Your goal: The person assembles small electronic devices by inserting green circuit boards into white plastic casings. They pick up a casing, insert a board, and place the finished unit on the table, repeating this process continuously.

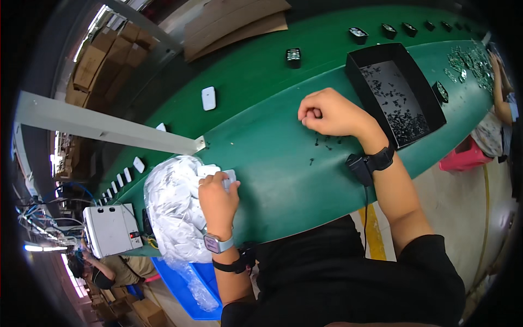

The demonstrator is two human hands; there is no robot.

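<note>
Beneath the fingers stretches a green tabletop [272, 207]; left of them bulges a clear plastic bag [180, 260]. The right hand's [333, 114] fingers curl inward, palm hidden; the left hand's [218, 199] pinch a small, pale plastic piece [230, 177]. Tiny black screws [311, 161] lie below the right fingers.

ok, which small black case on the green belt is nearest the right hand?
The leftmost black case: it sits alone, while the other black cases line up farther right along the belt.
</note>
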